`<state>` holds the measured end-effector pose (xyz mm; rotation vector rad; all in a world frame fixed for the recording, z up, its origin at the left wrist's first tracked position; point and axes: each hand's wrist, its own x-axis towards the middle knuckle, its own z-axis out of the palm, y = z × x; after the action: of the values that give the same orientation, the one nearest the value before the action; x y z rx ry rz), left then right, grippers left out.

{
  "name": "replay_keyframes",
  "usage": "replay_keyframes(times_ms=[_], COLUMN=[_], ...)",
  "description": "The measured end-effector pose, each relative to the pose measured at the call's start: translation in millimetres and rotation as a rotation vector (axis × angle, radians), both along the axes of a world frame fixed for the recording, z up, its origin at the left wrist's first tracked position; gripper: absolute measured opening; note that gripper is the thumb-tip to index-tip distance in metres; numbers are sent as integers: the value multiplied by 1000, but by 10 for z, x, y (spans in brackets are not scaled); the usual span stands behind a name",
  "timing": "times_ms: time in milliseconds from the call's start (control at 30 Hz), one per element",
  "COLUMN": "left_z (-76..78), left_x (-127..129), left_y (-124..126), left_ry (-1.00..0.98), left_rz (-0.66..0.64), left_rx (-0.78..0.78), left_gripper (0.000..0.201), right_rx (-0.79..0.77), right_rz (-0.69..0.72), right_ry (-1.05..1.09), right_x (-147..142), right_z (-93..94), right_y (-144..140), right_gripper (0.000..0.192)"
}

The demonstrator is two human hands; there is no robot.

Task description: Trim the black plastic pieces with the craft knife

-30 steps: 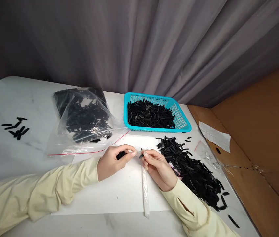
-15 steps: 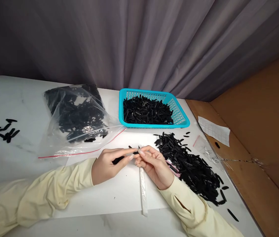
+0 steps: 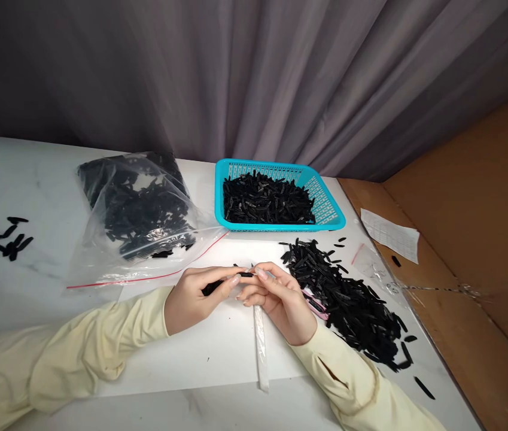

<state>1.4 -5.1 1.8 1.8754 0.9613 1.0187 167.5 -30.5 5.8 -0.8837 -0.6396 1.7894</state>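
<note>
In front of me, my left hand (image 3: 197, 299) pinches a small, narrow black strip (image 3: 246, 275) between thumb and fingertips. At the strip's other end, my right hand (image 3: 283, 296) closes thumb and index finger on it, its lower fingers loosely curled. A slim white-wrapped stick (image 3: 260, 353) extends from below the right hand toward me. A dark pointed tip shows above the fingers; whether it belongs to the stick, and whether the stick is gripped or lies on the paper, I cannot tell. More black pieces (image 3: 211, 287) are partly hidden behind my left hand.
A blue basket (image 3: 283, 227) of black strips stands at the back. A clear zip bag (image 3: 101, 257) with more strips lies left of it. To the right is a loose heap (image 3: 356, 305); several strips (image 3: 14, 242) lie far left. Cardboard (image 3: 473, 239) borders the right side.
The black strip shows more fully between my fingertips. My right hand's lower fingers have loosened and stretched slightly to the left. The basket, bag and heap are unchanged.
</note>
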Motion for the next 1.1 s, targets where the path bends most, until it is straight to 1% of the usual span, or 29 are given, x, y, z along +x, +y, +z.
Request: replay_keyframes(times_ms=[233, 567, 667, 733, 767, 833, 933, 967, 1033, 1100], left_z=[2, 9, 19, 32, 39, 48, 41, 35, 25, 24], left_x=[-3, -8, -9, -9, -9, -10, -8, -6, -1, 5], left_y=[-9, -6, -8, 0, 7, 27, 63, 77, 103, 124], left_ry=[-10, 6, 34, 48, 47, 14, -96, -136, -202, -248], left_rz=[-49, -43, -22, -5, 2, 12, 15, 15, 23, 51], left_rx=[-3, 15, -14, -68, -116, -240, -433, -482, -554, -595], left_gripper=[24, 26, 28, 29, 30, 33, 37, 39, 41, 43], right_rx=[24, 50, 59, 89, 122, 239, 505, 579, 713, 848], right_rz=[-4, -30, -45, -76, -108, -219, -437, -453, -366, -306], right_ry=[-59, -100, -134, -189, -235, -365, -616, -694, -906, -1221], right_x=[-10, -1, -8, 9, 31, 107, 267, 315, 371, 348], right_z=[-12, -22, -46, -21, 19, 163, 480, 580, 718, 741], right_y=[-8, -13, -39, -39, -21, 72, 342, 442, 593, 621], right_gripper=[17, 21, 23, 23, 22, 19, 15, 15, 18, 13])
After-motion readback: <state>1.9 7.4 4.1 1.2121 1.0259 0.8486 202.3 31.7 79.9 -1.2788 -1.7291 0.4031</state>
